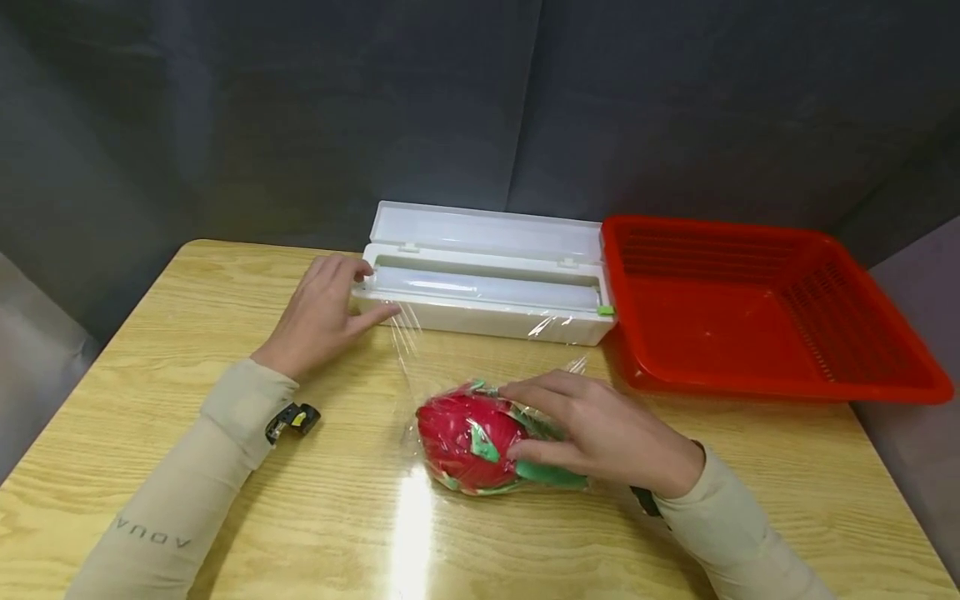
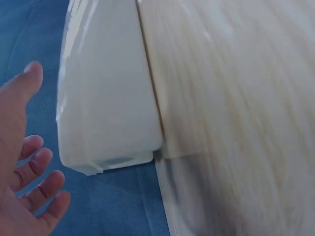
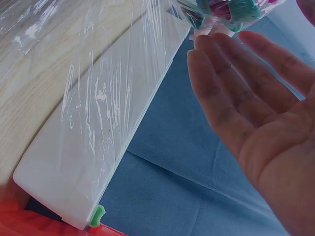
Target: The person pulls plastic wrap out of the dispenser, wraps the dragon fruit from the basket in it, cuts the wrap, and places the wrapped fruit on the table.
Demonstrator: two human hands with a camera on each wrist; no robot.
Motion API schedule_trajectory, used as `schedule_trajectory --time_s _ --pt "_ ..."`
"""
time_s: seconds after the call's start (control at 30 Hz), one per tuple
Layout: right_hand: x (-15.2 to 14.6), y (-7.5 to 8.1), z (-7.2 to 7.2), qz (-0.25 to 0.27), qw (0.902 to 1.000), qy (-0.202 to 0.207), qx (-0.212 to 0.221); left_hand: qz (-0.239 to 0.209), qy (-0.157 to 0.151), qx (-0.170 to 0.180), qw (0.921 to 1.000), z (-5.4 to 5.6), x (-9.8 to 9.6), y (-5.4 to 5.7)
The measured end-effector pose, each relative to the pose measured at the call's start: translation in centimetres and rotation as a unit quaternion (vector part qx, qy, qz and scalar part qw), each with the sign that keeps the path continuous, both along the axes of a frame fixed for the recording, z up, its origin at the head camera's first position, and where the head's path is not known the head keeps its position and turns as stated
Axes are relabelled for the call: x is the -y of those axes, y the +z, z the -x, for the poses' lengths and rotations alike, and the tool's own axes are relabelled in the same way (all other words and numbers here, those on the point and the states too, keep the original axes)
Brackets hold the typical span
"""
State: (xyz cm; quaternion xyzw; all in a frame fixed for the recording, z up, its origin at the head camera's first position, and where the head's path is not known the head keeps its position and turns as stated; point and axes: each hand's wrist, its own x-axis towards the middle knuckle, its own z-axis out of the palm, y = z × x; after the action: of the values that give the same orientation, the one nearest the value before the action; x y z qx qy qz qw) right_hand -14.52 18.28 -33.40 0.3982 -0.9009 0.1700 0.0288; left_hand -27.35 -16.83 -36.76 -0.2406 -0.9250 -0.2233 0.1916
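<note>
A white cling film dispenser box (image 1: 480, 318) lies with its lid (image 1: 487, 232) raised and a film roll (image 1: 480, 287) inside. From it a clear sheet of cling film (image 1: 502, 358) stretches forward over a red dragon fruit (image 1: 465, 442) with green scales. My left hand (image 1: 322, 308) is at the box's left end, thumb at the front edge; the left wrist view shows its fingers (image 2: 37, 189) loosely spread. On the fruit's right side, the fingertips of my right hand (image 1: 592, 429) touch the wrapped fruit. Its fingers (image 3: 241, 73) extend fairly straight in the right wrist view.
A red plastic basket (image 1: 697, 387) stands against the box's right end. A small green piece (image 1: 606, 311) sits on the box's front right corner. Dark cloth (image 1: 337, 117) hangs behind the wooden table (image 1: 315, 517).
</note>
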Motion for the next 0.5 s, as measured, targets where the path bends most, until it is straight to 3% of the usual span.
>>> schedule_trajectory --time_s 0.3,0.5 --pt "0.1 -0.09 -0.19 -0.001 0.9999 0.009 -0.006 0.053 0.002 -0.016 0.9985 0.52 0.73 -0.44" --pt "0.0 -0.01 -0.21 -0.002 0.9999 0.012 -0.002 0.063 -0.008 -0.006 0.998 0.56 0.9 -0.74"
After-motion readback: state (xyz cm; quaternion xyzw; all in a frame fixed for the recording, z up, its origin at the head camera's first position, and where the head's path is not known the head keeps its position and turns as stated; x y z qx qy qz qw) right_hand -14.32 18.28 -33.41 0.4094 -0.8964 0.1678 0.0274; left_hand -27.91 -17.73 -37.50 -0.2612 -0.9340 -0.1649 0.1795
